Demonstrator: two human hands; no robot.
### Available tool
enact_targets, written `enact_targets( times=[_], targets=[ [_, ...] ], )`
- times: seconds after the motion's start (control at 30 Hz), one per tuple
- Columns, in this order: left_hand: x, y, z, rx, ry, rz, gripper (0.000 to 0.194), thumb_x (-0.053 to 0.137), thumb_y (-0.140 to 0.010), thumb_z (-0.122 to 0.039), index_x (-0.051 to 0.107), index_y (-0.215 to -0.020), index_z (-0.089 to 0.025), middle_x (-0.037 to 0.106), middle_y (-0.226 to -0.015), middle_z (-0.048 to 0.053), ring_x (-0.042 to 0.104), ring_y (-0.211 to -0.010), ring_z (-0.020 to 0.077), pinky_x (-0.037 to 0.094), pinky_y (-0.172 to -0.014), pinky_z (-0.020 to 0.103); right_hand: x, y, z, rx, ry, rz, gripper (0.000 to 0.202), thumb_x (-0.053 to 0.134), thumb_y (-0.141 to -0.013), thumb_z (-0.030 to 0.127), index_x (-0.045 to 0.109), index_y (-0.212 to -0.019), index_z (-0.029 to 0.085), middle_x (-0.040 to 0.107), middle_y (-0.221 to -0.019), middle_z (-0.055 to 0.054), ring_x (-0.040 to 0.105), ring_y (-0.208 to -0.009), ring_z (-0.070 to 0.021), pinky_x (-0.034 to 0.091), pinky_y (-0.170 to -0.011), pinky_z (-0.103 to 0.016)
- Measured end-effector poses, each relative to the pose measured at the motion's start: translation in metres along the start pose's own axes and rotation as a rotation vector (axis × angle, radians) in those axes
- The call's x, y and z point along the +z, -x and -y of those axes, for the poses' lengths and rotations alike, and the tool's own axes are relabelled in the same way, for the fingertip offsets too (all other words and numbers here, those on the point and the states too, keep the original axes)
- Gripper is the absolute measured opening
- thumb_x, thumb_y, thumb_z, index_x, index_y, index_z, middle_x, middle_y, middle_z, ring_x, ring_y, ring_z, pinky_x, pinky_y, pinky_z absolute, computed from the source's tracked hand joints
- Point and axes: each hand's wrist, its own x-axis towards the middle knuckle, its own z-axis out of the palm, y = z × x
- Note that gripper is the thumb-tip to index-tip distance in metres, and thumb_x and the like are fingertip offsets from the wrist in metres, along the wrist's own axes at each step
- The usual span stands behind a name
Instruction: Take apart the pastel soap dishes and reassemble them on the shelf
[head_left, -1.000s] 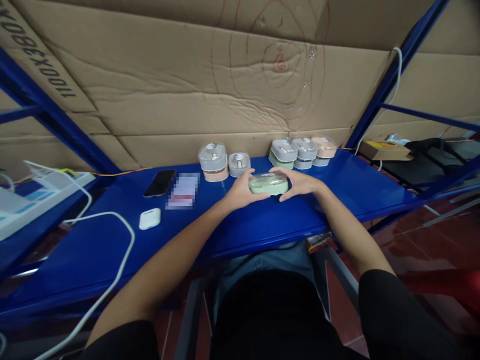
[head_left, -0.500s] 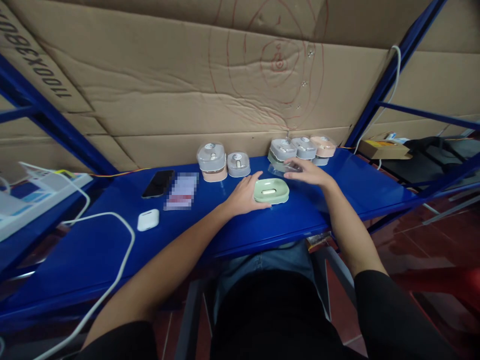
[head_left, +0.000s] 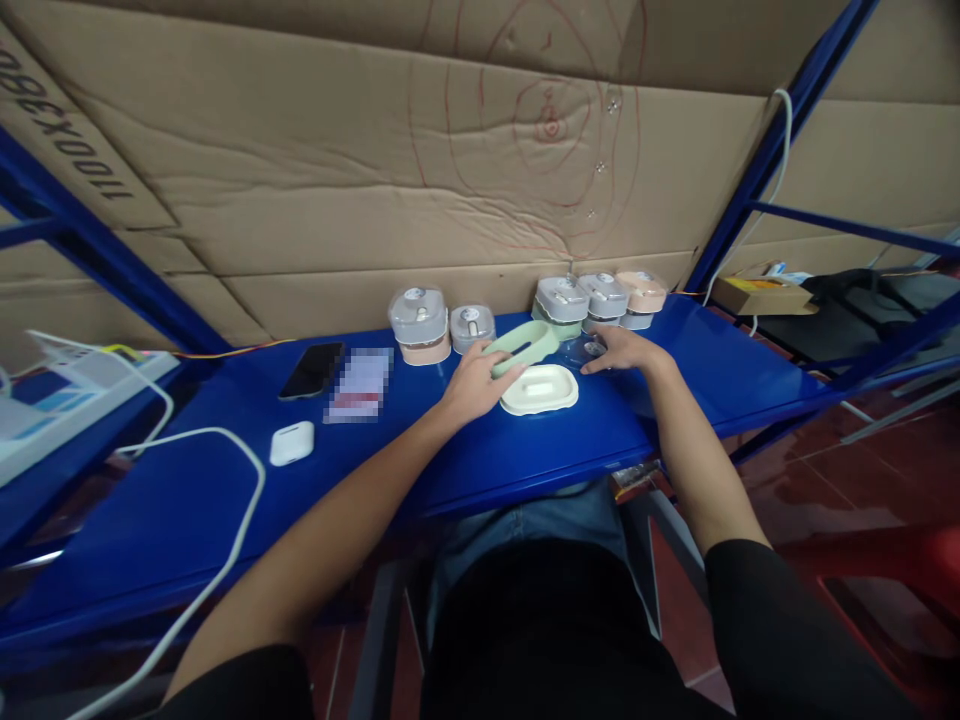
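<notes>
My left hand point(head_left: 478, 382) is closed around the edge of a pale green soap dish tray point(head_left: 531, 347) with a long opening in its middle, holding it tilted. Just below it, a cream oval base point(head_left: 538, 403) with a raised middle lies on the blue tabletop. My right hand point(head_left: 628, 352) has its thumb and fingers around the right side of a clear plastic lid point(head_left: 576, 352) with a round sticker. That lid is low at the table, right of the green tray; whether it touches the surface is hard to tell.
Lidded grey and peach soap boxes point(head_left: 418, 315) stand along the cardboard wall point(head_left: 337, 220), with more stacked boxes point(head_left: 561, 300) behind my hands. A black phone point(head_left: 311, 370), blurred card point(head_left: 360, 385), white earphone case point(head_left: 292, 443) and white cable point(head_left: 251, 500) lie leftward.
My left hand has lifted the green tray up and tilted it off the cream base, which now shows. My right hand and the clear lid have shifted slightly right and nearer.
</notes>
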Motion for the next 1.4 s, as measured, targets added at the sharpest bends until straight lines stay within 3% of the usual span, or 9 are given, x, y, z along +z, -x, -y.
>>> enact_targets(
  times=[0.1, 0.3, 0.53, 0.63, 0.8, 1.03, 1.13, 1.27, 1.4],
  targets=[
    [-0.002, -0.003, 0.006, -0.105, -0.112, -0.078, 0.054, 0.063, -0.108, -0.06, 0.084, -0.132, -0.016, 0.069, -0.138, 0.019, 0.06, -0.148, 0.0405, 0.048, -0.13, 0.054, 0.002, -0.003, -0.004, -0.005, 0.009, 0.016, 0.09, 0.102, -0.066, 0.051, 0.072, -0.145, 0.021, 0.079, -0.14, -0.018, 0.074, -0.129, -0.0455, 0.06, -0.113, -0.06],
    [-0.001, -0.004, 0.008, -0.219, -0.315, -0.021, 0.058, 0.065, -0.103, -0.064, 0.086, -0.123, -0.013, 0.071, -0.124, 0.022, 0.066, -0.133, 0.0478, 0.053, -0.121, 0.062, 0.004, -0.006, -0.008, -0.032, 0.036, 0.008, 0.09, 0.103, -0.067, 0.053, 0.073, -0.146, 0.023, 0.079, -0.143, -0.016, 0.074, -0.132, -0.0459, 0.06, -0.115, -0.062],
    [-0.001, -0.003, 0.007, -0.221, -0.243, -0.061, 0.053, 0.067, -0.102, -0.063, 0.085, -0.121, -0.017, 0.071, -0.127, 0.019, 0.064, -0.137, 0.0449, 0.053, -0.123, 0.061, 0.001, -0.003, -0.004, -0.022, 0.045, 0.051, 0.1, 0.1, -0.07, 0.055, 0.066, -0.156, 0.016, 0.072, -0.156, -0.021, 0.068, -0.142, -0.0476, 0.055, -0.122, -0.059],
    [-0.003, 0.0, 0.001, -0.123, -0.131, -0.067, 0.05, 0.067, -0.104, -0.06, 0.083, -0.125, -0.018, 0.069, -0.137, 0.018, 0.061, -0.145, 0.0408, 0.05, -0.128, 0.056, 0.001, -0.003, -0.002, -0.013, 0.064, 0.05, 0.1, 0.099, -0.071, 0.056, 0.065, -0.157, 0.017, 0.071, -0.157, -0.02, 0.068, -0.143, -0.0475, 0.054, -0.122, -0.059],
    [0.001, 0.008, -0.012, 0.143, -0.037, 0.047, 0.041, 0.08, -0.097, -0.055, 0.085, -0.123, -0.023, 0.061, -0.153, 0.014, 0.063, -0.146, 0.0373, 0.046, -0.133, 0.053, 0.002, -0.002, 0.0, -0.009, 0.067, 0.044, 0.098, 0.099, -0.072, 0.054, 0.065, -0.156, 0.018, 0.072, -0.155, -0.021, 0.068, -0.141, -0.0466, 0.055, -0.12, -0.057],
    [0.005, 0.011, -0.018, 0.156, -0.056, 0.114, 0.042, 0.091, -0.089, -0.051, 0.084, -0.12, -0.025, 0.062, -0.149, 0.014, 0.065, -0.141, 0.0365, 0.05, -0.129, 0.053, 0.002, -0.001, 0.003, -0.008, 0.078, 0.023, 0.092, 0.098, -0.072, 0.05, 0.068, -0.153, 0.019, 0.075, -0.15, -0.019, 0.07, -0.137, -0.0456, 0.056, -0.117, -0.058],
    [0.004, 0.011, -0.02, 0.144, -0.064, 0.138, 0.053, 0.091, -0.087, -0.048, 0.077, -0.132, -0.024, 0.065, -0.15, 0.015, 0.065, -0.142, 0.0378, 0.05, -0.128, 0.055, 0.003, 0.0, 0.005, -0.023, 0.064, -0.01, 0.091, 0.099, -0.071, 0.049, 0.069, -0.152, 0.019, 0.079, -0.141, -0.018, 0.074, -0.131, -0.0449, 0.059, -0.114, -0.059],
    [0.005, 0.011, -0.025, 0.109, -0.089, 0.125, 0.088, 0.092, -0.082, -0.042, 0.055, -0.159, -0.021, 0.064, -0.158, 0.019, 0.06, -0.149, 0.0426, 0.047, -0.129, 0.058, 0.001, 0.005, 0.01, -0.042, 0.027, -0.093, 0.085, 0.097, -0.074, 0.055, 0.073, -0.147, 0.02, 0.083, -0.129, -0.016, 0.078, -0.118, -0.0423, 0.062, -0.106, -0.058],
    [0.007, 0.011, -0.031, 0.089, -0.17, 0.136, 0.101, 0.09, -0.081, -0.04, 0.044, -0.167, -0.016, 0.058, -0.167, 0.024, 0.058, -0.152, 0.0482, 0.045, -0.129, 0.062, -0.003, 0.012, 0.019, -0.09, -0.103, -0.182, 0.088, 0.095, -0.077, 0.06, 0.071, -0.152, 0.019, 0.082, -0.131, -0.017, 0.076, -0.121, -0.0421, 0.062, -0.107, -0.058]
  ],
)
